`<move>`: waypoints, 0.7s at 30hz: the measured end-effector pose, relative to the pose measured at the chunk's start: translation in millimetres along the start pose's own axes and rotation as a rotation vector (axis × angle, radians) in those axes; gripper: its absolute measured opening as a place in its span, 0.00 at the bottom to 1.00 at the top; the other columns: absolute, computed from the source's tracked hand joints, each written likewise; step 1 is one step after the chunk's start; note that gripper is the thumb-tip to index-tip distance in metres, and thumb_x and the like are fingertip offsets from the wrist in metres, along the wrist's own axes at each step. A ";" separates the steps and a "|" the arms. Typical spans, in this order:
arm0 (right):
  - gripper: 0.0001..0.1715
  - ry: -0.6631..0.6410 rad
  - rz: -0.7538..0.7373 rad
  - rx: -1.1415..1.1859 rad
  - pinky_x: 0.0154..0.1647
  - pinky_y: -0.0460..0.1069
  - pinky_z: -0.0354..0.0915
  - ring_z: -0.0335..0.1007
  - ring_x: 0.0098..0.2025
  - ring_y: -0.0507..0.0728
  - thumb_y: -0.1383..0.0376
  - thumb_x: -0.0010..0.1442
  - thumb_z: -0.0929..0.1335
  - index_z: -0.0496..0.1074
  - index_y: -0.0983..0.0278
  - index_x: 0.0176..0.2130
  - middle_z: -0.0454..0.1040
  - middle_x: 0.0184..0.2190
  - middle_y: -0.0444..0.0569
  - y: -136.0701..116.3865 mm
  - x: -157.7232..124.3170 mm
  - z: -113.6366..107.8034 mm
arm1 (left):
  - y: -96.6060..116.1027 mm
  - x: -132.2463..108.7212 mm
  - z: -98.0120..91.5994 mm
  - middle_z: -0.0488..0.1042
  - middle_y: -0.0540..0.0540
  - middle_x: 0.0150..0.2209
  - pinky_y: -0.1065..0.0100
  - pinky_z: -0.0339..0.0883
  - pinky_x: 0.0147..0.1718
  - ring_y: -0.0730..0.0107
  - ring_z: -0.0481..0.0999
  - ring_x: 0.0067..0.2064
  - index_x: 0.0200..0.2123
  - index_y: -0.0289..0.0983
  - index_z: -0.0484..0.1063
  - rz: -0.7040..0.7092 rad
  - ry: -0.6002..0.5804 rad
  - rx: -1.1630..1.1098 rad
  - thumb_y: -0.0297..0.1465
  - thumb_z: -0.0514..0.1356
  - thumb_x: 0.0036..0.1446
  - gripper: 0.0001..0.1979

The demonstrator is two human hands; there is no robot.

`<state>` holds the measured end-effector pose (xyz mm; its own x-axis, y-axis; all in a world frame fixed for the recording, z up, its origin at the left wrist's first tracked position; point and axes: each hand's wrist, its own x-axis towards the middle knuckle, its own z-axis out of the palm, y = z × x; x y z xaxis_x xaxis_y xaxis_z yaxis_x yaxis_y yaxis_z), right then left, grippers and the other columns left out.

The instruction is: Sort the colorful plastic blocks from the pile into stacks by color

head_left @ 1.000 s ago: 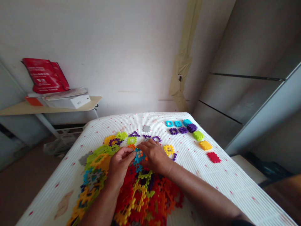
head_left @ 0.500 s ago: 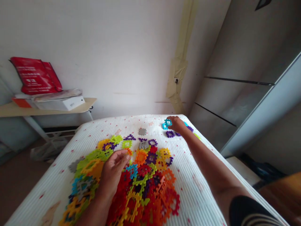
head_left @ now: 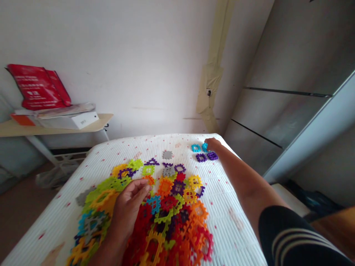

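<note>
At the far right of the bed, my right hand (head_left: pixel 213 143) has its fingers closed on a blue interlocking plastic block (head_left: pixel 204 147), partly covered by the hand. Just left of it lies a blue square frame block (head_left: pixel 195 148). A purple frame block (head_left: pixel 201 157) and a purple window block (head_left: pixel 212 156) lie nearer me. My left hand (head_left: pixel 132 197) hovers over the left of the block pile, fingers curled and thumb near the index finger. An orange block (head_left: pixel 149 180) shows right at those fingertips; whether it is gripped or lying behind them is unclear.
A large heap of mixed toothed blocks (head_left: pixel 166 214) covers the middle of the bed (head_left: pixel 235 218). A grey block (head_left: pixel 167 154) lies behind it. At left, a side table (head_left: pixel 104 120) bears a white box (head_left: pixel 83 120) and a red bag (head_left: pixel 39 88). A grey wardrobe (head_left: pixel 266 111) stands right.
My right hand has shifted slightly right with a blue block, and another blue block now shows lying to its left. The left hand keeps its place over the pile. The view has shifted a little.
</note>
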<state>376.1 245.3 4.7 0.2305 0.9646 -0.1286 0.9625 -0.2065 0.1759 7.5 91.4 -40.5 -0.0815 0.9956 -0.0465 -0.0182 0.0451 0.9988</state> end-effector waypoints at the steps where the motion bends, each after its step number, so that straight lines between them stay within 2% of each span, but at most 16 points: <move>1: 0.34 -0.006 0.001 -0.002 0.41 0.52 0.67 0.67 0.51 0.64 0.69 0.46 0.72 0.67 0.59 0.54 0.70 0.51 0.55 0.0 1.0 1.0 | -0.2 0.0 -0.2 0.74 0.51 0.29 0.72 0.66 0.32 0.72 0.71 0.30 0.38 0.37 0.70 -0.001 -0.001 0.001 0.42 0.65 0.42 0.20; 10: 0.34 -0.018 -0.023 0.015 0.41 0.54 0.68 0.68 0.50 0.64 0.71 0.46 0.71 0.67 0.59 0.54 0.70 0.52 0.54 -1.0 6.1 5.8 | 4.2 -2.3 1.7 0.74 0.50 0.28 0.70 0.66 0.31 0.70 0.71 0.29 0.37 0.36 0.71 0.000 0.013 0.010 0.42 0.66 0.41 0.21; 17: 0.33 -0.034 -0.059 0.017 0.41 0.57 0.67 0.67 0.50 0.68 0.74 0.44 0.71 0.69 0.65 0.51 0.70 0.50 0.61 -1.9 6.3 5.7 | 6.4 -3.7 3.6 0.73 0.51 0.27 0.71 0.65 0.30 0.72 0.70 0.28 0.35 0.36 0.71 0.019 0.009 -0.006 0.40 0.65 0.41 0.18; 21: 0.35 0.029 -0.081 0.008 0.44 0.56 0.64 0.65 0.52 0.68 0.73 0.45 0.71 0.67 0.67 0.54 0.68 0.51 0.63 -6.2 -2.2 -3.4 | 4.9 -2.6 3.6 0.73 0.49 0.28 0.69 0.65 0.31 0.71 0.71 0.29 0.35 0.36 0.70 0.044 0.005 0.018 0.39 0.63 0.44 0.16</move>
<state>369.2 245.0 7.1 0.1479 0.9824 -0.1142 0.9789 -0.1290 0.1585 11.2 89.3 -35.4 -0.0872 0.9962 -0.0023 0.0036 0.0026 1.0000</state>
